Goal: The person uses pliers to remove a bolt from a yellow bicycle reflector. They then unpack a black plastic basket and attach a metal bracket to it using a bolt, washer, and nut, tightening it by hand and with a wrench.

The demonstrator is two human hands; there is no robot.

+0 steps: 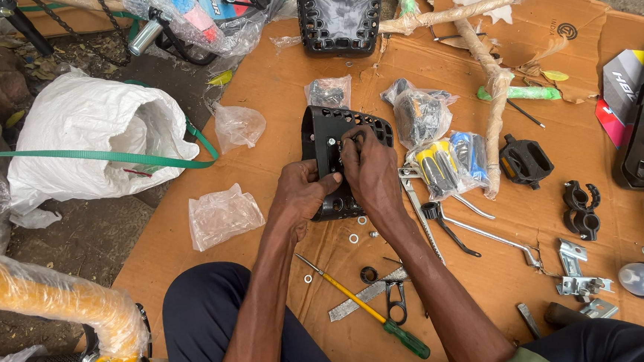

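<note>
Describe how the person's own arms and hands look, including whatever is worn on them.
Both hands, the left hand and the right hand, are bare: no gloves, rings, watch or bracelet show. The forearms are bare too, with no sleeves down to the wrist. Near the right elbow, at the bottom edge, a bit of olive-green sleeve shows. No sleeve is seen on the left arm within the picture.

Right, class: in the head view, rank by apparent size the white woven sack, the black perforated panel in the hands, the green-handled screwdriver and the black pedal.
1. White woven sack
2. Black perforated panel, partly hidden by the hands
3. Green-handled screwdriver, long but thin
4. Black pedal
</note>
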